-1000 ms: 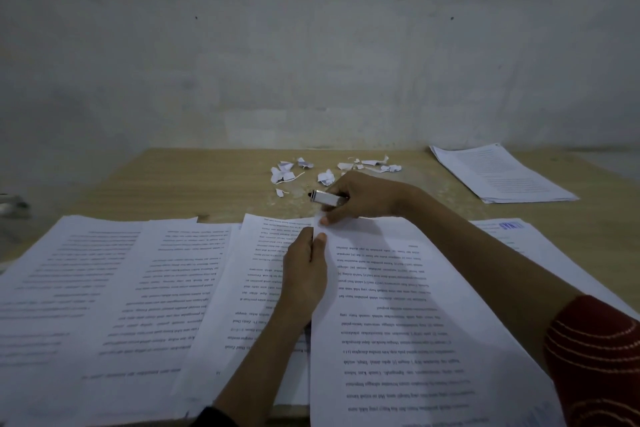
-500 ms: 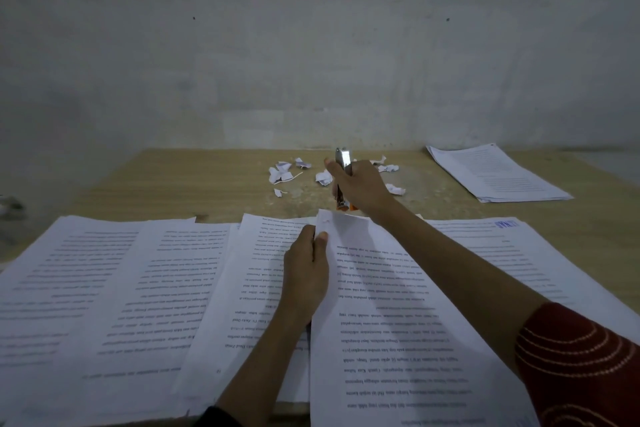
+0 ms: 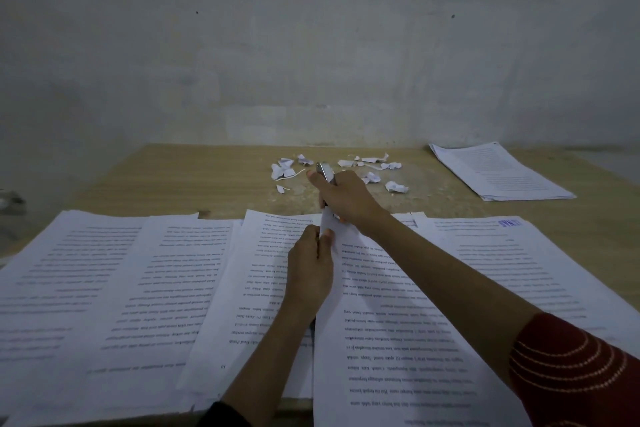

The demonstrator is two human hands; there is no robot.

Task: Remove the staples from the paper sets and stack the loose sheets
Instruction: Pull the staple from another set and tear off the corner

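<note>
Paper set (image 3: pixel 398 322) lies at the near tabletop (image 3: pixel 207 180) edge, centre-right, far corner lifted. Your left hand (image 3: pixel 310 263) pinches that corner, fingers curled on it. Your right hand (image 3: pixel 346 196) sits just beyond, fingers wrapped round a metal tool (image 3: pixel 325 172) whose lower end meets the corner. Torn scraps (image 3: pixel 396 187) scattered behind; loose stack (image 3: pixel 498 173) far right; printed sheets (image 3: pixel 104 288) spread left

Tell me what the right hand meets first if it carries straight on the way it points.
Probably the torn paper scraps on the table, just beyond the right hand and its metal tool; if the hand is raised, it may clear them.
</note>
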